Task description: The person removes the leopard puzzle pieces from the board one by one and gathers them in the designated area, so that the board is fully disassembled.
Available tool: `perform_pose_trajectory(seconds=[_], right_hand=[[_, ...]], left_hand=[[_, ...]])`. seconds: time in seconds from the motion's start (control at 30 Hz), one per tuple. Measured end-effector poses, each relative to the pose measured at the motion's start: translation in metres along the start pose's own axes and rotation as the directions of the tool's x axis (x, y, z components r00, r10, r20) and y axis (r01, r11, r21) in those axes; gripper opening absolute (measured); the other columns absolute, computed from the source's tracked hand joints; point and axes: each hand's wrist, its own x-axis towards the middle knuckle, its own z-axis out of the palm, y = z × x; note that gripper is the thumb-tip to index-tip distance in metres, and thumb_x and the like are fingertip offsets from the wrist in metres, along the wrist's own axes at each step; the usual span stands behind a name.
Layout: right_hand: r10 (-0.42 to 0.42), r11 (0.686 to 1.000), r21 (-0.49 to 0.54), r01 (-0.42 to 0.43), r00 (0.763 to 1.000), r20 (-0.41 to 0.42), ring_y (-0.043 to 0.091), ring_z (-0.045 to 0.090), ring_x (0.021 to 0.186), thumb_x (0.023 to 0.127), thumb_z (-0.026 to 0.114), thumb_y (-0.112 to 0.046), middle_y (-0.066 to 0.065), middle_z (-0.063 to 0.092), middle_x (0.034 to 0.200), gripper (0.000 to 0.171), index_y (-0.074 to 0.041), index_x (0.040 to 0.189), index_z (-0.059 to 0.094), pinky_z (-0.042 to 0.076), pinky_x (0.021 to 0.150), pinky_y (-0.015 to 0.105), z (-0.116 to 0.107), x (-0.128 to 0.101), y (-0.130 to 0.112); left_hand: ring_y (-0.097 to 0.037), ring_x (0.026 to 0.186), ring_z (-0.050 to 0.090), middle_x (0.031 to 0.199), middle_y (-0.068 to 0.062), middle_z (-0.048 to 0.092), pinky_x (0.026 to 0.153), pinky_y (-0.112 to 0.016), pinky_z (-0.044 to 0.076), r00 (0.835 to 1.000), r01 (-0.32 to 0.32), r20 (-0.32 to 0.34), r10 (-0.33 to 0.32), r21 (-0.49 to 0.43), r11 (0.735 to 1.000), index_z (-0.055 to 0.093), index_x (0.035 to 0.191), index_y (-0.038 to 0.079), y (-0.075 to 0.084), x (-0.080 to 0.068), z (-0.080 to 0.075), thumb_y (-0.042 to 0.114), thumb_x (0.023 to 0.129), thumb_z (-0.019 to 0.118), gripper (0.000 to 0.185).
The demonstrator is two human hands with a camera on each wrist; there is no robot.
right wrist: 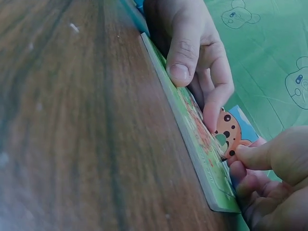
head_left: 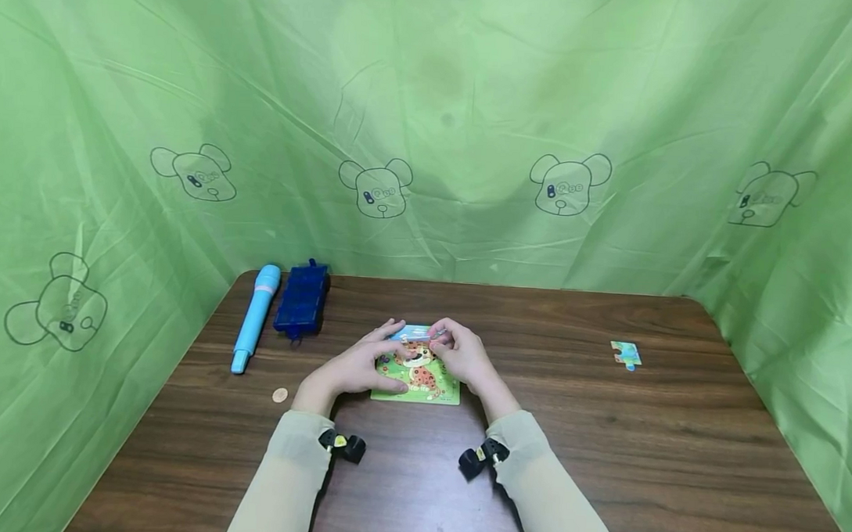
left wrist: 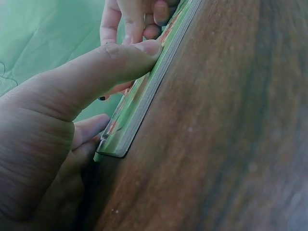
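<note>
A jigsaw puzzle board (head_left: 446, 384) with a spotted orange animal on green lies flat in the middle of the table. My right hand (head_left: 466, 358) is at its upper right. Thumb and fingers there pinch an orange, black-spotted puzzle piece (right wrist: 230, 126) with a light blue corner, tilted up over the board. Across the board's left side my left hand (head_left: 355, 367) spreads its fingers. Its thumb (left wrist: 137, 54) rests on the board near the front edge, while its index finger (right wrist: 215, 103) reaches to the held piece.
One loose puzzle piece (head_left: 627, 354) lies far to the right. At the back left are a light blue microphone-shaped thing (head_left: 257, 316) and a dark blue plastic case (head_left: 302, 299). A small round tan disc (head_left: 279, 395) lies left of my left hand. Green cloth (head_left: 460, 103) hangs behind the table.
</note>
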Motion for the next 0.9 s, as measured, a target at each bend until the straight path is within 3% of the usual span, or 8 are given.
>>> perform_pose_trajectory(seconds=[0.37,0.7,0.9], right_hand=[[-0.020,1.000,-0.016,0.021,1.000,0.023,0.017,0.065,0.084,0.100,0.080,-0.011,0.002,0.072,0.097,0.008,-0.015,0.103,0.074,0.054,0.078,0.034,-0.0024,0.0017,0.0034],[-0.028,0.999,-0.047,0.026,0.998,-0.047,0.015,0.059,0.075,0.103,0.078,-0.014,0.001,0.070,0.093,0.009,-0.014,0.102,0.070,0.049,0.070,0.032,0.0028,0.0035,0.0040],[-0.034,0.999,-0.037,0.032,0.998,-0.048,0.016,0.059,0.076,0.103,0.078,-0.014,0.001,0.070,0.094,0.008,-0.014,0.103,0.069,0.049,0.071,0.032,0.0028,0.0037,0.0047]], left_hand=[[-0.031,0.169,0.007,0.182,-0.004,0.024,0.128,-0.071,0.021,1.000,-0.006,-0.006,0.006,0.010,1.000,0.076,0.123,0.036,-0.0007,-0.0004,0.0000,0.045,0.087,0.094,0.042],[-0.031,0.170,0.006,0.182,-0.005,0.021,0.128,-0.073,0.019,0.999,-0.034,0.002,0.034,0.029,0.999,0.071,0.145,0.037,-0.0026,-0.0003,0.0012,0.048,0.089,0.091,0.060],[-0.034,0.169,0.006,0.182,-0.006,0.021,0.128,-0.073,0.019,0.999,-0.033,0.014,0.033,0.041,0.999,0.072,0.146,0.035,-0.0002,0.0001,-0.0002,0.048,0.090,0.090,0.060]])
